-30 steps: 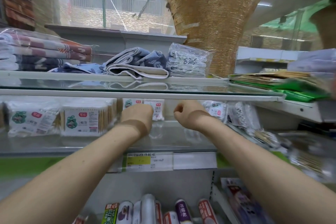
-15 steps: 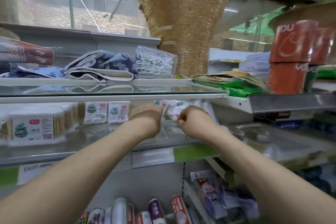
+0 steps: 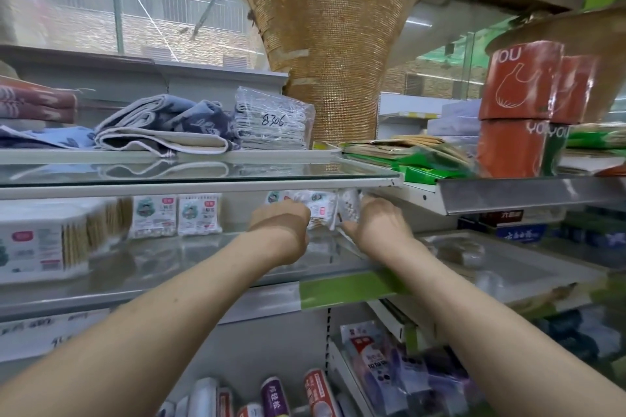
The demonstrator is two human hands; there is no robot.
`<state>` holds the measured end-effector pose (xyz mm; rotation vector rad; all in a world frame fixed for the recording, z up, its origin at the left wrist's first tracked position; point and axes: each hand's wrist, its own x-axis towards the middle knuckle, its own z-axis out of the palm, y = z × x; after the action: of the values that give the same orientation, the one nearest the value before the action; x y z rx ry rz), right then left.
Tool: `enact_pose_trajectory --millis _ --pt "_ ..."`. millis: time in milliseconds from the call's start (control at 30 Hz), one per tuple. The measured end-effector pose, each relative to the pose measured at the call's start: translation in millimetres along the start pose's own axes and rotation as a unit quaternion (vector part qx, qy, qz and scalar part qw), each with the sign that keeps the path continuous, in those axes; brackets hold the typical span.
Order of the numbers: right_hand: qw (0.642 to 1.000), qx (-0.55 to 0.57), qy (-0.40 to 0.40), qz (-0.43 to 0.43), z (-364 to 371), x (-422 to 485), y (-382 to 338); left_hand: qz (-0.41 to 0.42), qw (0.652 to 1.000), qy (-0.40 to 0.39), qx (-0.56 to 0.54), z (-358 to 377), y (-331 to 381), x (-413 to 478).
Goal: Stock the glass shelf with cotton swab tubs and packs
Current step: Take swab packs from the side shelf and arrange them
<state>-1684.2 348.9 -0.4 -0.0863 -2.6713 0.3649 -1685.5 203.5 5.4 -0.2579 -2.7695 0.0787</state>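
Standing on the glass shelf, two upright packs and one tub are shown; above it, one pack is gripped between left hand and right hand.

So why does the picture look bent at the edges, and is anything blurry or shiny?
Head view: the wide lens bows straight edges; the swab tub at left and red rolls at right are motion-smeared; the upper glass shelf mirrors the folded towels; the packs at centre look soft.
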Motion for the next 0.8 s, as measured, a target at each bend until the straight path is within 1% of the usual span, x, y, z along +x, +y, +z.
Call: enact_pose_trajectory --millis 133,233,300,367,433,500,600,667,733,800 --pt "0.999 -0.033 -0.001 0.023 4.4 16.7 -8.0 -0.010 1.000 0.006 -0.015 -0.4 -5.2 -2.8" --pt "1.000 -0.008 0.002 0.023 8.4 19.4 -6.6 -0.018 0.999 0.002 -0.042 -1.3 -11.4 -5.8" --pt "0.999 0.050 -0.010 0.017 11.1 17.0 -0.8 -0.023 0.996 -0.008 -0.086 -2.0 -16.9 -7.0" --pt "0.987 0.156 -0.028 0.006 11.6 12.7 7.1 -0.029 0.985 -0.021 -0.168 -1.7 -21.9 -6.9" --pt "0.963 0.264 -0.037 -0.024 10.5 7.5 14.5 -0.033 0.962 -0.031 -0.270 -0.3 -24.9 -5.3" --pt "0.934 0.349 -0.059 -0.042 7.1 0.8 15.9 -0.042 0.922 -0.040 -0.383 1.6 -25.9 -4.3" --pt "0.878 0.467 -0.106 -0.015 6.0 -4.4 11.2 -0.063 0.858 -0.067 -0.504 2.8 -24.4 -6.3" --pt "0.847 0.515 -0.132 0.003 4.2 -9.8 3.0 -0.078 0.827 -0.074 -0.552 4.4 -25.1 -7.4" --pt "0.827 0.540 -0.153 0.015 4.7 -13.2 -3.0 -0.090 0.802 -0.074 -0.585 4.5 -28.7 -10.0" --pt "0.834 0.527 -0.163 0.008 1.4 -17.3 -9.4 -0.094 0.787 -0.084 -0.605 4.3 -35.8 -11.3"
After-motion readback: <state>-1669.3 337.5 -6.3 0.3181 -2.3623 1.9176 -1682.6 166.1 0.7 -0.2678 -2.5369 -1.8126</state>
